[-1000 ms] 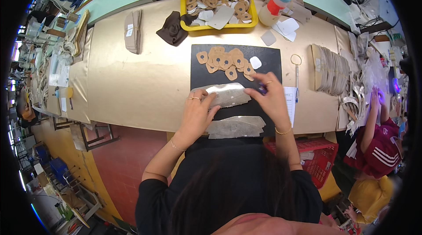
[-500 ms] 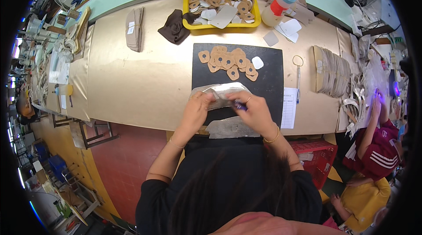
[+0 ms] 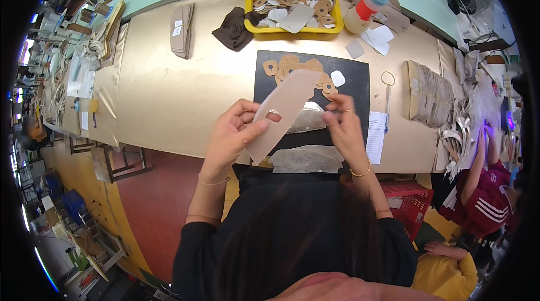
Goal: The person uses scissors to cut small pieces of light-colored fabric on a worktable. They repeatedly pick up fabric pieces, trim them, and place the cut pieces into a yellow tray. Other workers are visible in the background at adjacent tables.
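Beige curved panel is seen, in the head view, held up slantwise above a black mat, its upper end overlapping a pile of small tan pieces from this angle. Its lower left edge is pinched between the thumb and bent fingers of the left hand. Beyond its right side, the right hand is raised, its fingers half bent and its thumb set apart from the forefinger; whether anything is tucked into the palm cannot be told. By that thumb, shiny grey curved sheets are laid on the mat, and a second grey stack is spread near the front edge of the surface. Beside the tan pieces, a white rounded piece is placed.

Behind the mat, a yellow tray is filled with tan and white pieces, flanked by a dark brown cloth and a red-banded bottle with a blue cap. To the right of the mat, a printed sheet, a pen and a tied beige bundle are set out.
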Motion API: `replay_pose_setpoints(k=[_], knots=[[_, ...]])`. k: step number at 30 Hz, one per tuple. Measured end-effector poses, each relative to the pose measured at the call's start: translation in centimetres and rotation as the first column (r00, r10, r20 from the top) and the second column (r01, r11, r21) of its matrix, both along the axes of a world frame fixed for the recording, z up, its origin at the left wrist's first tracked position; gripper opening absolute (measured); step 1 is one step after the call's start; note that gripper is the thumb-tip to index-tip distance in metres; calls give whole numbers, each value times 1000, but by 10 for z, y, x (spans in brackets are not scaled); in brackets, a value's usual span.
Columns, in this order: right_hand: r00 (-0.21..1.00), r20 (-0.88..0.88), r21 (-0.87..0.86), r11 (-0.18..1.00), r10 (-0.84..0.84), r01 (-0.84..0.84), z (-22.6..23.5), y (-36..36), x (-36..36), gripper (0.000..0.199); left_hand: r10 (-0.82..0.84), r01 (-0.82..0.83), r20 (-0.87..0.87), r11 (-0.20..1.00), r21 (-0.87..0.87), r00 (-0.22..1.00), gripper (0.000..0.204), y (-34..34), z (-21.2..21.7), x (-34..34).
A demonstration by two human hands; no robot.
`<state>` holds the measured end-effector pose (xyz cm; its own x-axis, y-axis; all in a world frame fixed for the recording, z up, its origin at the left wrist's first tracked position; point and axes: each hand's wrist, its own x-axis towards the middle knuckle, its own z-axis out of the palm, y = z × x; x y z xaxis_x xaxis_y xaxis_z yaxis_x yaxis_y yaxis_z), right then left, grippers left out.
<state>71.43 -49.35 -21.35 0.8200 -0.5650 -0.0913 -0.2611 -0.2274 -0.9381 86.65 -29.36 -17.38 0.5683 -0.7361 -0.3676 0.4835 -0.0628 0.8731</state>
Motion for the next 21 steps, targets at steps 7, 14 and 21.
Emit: replay_pose_setpoints(k=[7,14,21], knots=[[970,218,-213,975,104,-57,40,8,-5,28,9,-6,29,997,-81,1000,38,-31,15,-14],[962,250,-307,951,110,-29,44,11,4,32,9,2,94,993,-120,996,34,-35,14,-19],[957,269,-332,943,105,-10,42,9,4,29,60,-46,86,988,-147,995,34,-41,8,-23]])
